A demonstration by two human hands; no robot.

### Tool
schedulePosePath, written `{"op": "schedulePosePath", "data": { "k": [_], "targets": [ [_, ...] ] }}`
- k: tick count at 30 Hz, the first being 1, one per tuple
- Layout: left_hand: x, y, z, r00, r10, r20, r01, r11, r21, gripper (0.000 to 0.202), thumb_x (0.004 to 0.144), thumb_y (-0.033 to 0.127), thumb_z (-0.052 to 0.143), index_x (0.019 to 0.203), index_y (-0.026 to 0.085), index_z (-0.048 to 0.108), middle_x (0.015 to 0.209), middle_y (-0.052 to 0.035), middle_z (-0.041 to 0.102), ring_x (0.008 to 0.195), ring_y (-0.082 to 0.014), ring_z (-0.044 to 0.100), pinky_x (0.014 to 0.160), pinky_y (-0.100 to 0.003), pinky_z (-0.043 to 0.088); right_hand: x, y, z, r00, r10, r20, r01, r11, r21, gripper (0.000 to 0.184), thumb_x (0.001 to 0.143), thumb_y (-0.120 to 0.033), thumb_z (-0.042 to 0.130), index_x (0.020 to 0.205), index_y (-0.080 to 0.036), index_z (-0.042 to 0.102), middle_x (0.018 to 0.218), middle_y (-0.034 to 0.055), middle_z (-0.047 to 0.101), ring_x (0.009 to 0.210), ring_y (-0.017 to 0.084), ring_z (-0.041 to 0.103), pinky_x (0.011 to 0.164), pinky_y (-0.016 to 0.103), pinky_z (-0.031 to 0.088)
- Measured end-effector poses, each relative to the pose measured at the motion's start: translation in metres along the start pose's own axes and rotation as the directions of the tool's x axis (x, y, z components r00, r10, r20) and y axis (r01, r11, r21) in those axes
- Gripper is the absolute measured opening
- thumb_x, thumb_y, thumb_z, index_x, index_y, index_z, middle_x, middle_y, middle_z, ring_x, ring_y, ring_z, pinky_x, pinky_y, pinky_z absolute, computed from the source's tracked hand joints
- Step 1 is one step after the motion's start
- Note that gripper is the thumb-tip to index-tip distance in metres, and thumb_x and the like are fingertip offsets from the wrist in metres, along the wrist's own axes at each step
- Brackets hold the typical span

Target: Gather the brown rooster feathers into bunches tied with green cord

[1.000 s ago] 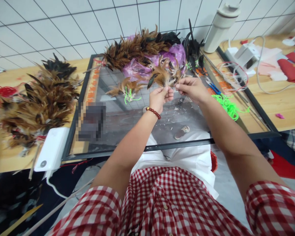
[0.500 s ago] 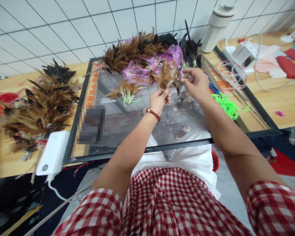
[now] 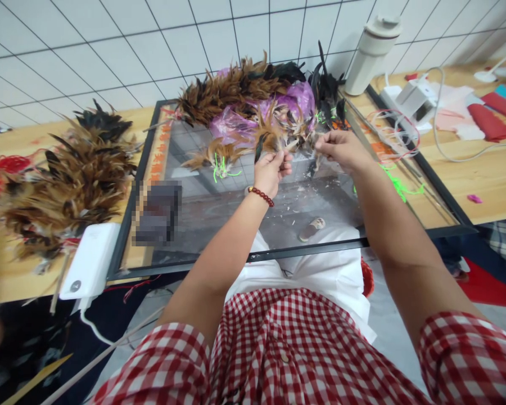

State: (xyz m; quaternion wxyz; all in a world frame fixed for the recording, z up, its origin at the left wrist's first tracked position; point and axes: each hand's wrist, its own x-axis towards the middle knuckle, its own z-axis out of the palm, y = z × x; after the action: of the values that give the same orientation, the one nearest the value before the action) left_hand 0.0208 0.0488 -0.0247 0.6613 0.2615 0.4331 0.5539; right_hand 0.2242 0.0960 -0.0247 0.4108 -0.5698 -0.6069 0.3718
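Note:
My left hand [image 3: 272, 170], with a red bead bracelet at the wrist, is closed on a small bunch of brown feathers [image 3: 270, 135] held upright above the glass panel [image 3: 219, 208]. My right hand [image 3: 341, 151] is just to the right, fingers pinched together on a feather or thread at the edge of the same bunch; I cannot make out which. Behind them lies a heap of brown and black feathers [image 3: 231, 90] on a purple plastic bag [image 3: 295, 98]. A tied feather bundle with green thread [image 3: 217, 157] rests on the glass.
A big pile of brown feathers [image 3: 71, 180] lies on the wooden table at left, with a white power bank [image 3: 90, 261] in front. Green thread [image 3: 398, 183], a white flask [image 3: 369, 48], a white charger [image 3: 413, 95], cables and red cloth [image 3: 491, 121] sit at right.
My right hand went up to the feather heap, then came back down beside the left hand. The left hand kept the bunch, which shifted slightly left.

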Motion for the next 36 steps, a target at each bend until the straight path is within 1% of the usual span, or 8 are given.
{"op": "schedulePosePath", "data": {
  "k": [3,6,15,23,27,31,33,36],
  "targets": [
    [-0.003,0.001,0.000,0.999,-0.012,0.047,0.011,1.000,0.028,0.013,0.095,0.022,0.067,0.084,0.015,0.066,0.093,-0.0028,0.079,0.062,-0.0034,0.064,0.066,-0.018,0.054,-0.005,-0.011,0.008,0.999,-0.019,0.040,0.004,0.943,0.332,0.026,0.085,-0.037,0.080,0.078,-0.021,0.060,0.074,0.0006,0.067,0.066,0.012,0.064,0.062,0.029,0.056],
    [-0.004,0.002,0.001,0.998,-0.036,0.045,0.034,0.998,0.059,0.013,0.095,0.023,0.068,0.085,0.014,0.066,0.099,-0.0054,0.079,0.062,-0.0044,0.066,0.068,-0.020,0.056,-0.009,-0.016,0.017,0.997,-0.060,0.055,0.029,0.893,0.449,0.030,0.083,-0.040,0.084,0.080,-0.022,0.060,0.077,0.0004,0.069,0.069,0.011,0.068,0.063,0.026,0.059],
    [-0.002,-0.003,0.007,0.998,-0.030,-0.053,0.040,0.978,0.203,0.014,0.095,0.026,0.068,0.088,0.014,0.066,0.080,-0.0014,0.075,0.056,-0.0049,0.064,0.064,-0.019,0.055,-0.011,-0.011,0.031,0.983,-0.170,0.074,0.112,0.861,0.496,0.042,0.074,-0.051,0.090,0.085,-0.023,0.061,0.078,-0.0013,0.071,0.072,0.011,0.071,0.068,0.026,0.062],
    [-0.004,-0.006,0.010,1.000,0.001,0.005,-0.002,0.965,0.263,0.026,0.096,0.012,0.060,0.070,0.013,0.058,0.060,0.0036,0.062,0.048,-0.0043,0.057,0.056,-0.018,0.050,-0.010,-0.011,0.042,0.971,-0.237,0.024,0.205,0.883,0.423,0.040,0.076,-0.054,0.087,0.083,-0.025,0.060,0.075,-0.0006,0.065,0.083,0.018,0.072,0.074,0.034,0.063],
    [-0.005,-0.003,0.009,0.998,-0.024,0.053,0.009,0.965,0.261,0.027,0.097,0.009,0.057,0.070,0.014,0.058,0.056,0.0048,0.058,0.045,-0.0042,0.054,0.050,-0.018,0.045,-0.011,-0.018,0.037,0.981,-0.189,-0.032,0.190,0.941,0.280,0.032,0.082,-0.053,0.080,0.088,-0.027,0.063,0.084,0.0018,0.068,0.090,0.021,0.072,0.079,0.038,0.063],
    [-0.005,0.000,0.006,1.000,-0.016,0.017,0.013,0.985,0.171,0.020,0.099,0.015,0.058,0.079,0.015,0.061,0.059,0.0058,0.058,0.049,-0.0031,0.054,0.054,-0.016,0.044,-0.003,-0.009,0.009,0.960,-0.179,-0.216,0.158,0.982,-0.107,0.018,0.094,-0.041,0.064,0.101,-0.025,0.069,0.100,0.0069,0.072,0.098,0.023,0.071,0.086,0.041,0.060],
    [-0.005,0.002,0.005,1.000,-0.019,-0.006,0.020,0.993,0.116,0.018,0.098,0.018,0.061,0.081,0.015,0.062,0.062,0.0053,0.059,0.052,-0.0034,0.056,0.058,-0.017,0.046,0.001,0.001,-0.006,0.936,-0.246,-0.251,0.145,0.921,-0.362,0.018,0.094,-0.034,0.060,0.100,-0.023,0.073,0.107,0.0099,0.072,0.107,0.027,0.068,0.096,0.047,0.056],
    [-0.004,0.003,0.004,0.999,-0.028,-0.029,0.030,0.998,0.063,0.018,0.099,0.019,0.059,0.082,0.015,0.060,0.064,0.0054,0.060,0.055,-0.0031,0.057,0.062,-0.016,0.047,0.004,0.015,-0.018,0.946,-0.294,-0.134,0.160,0.787,-0.595,0.021,0.092,-0.025,0.058,0.100,-0.022,0.077,0.117,0.0116,0.071,0.116,0.032,0.064,0.104,0.051,0.051]
  ]
}}
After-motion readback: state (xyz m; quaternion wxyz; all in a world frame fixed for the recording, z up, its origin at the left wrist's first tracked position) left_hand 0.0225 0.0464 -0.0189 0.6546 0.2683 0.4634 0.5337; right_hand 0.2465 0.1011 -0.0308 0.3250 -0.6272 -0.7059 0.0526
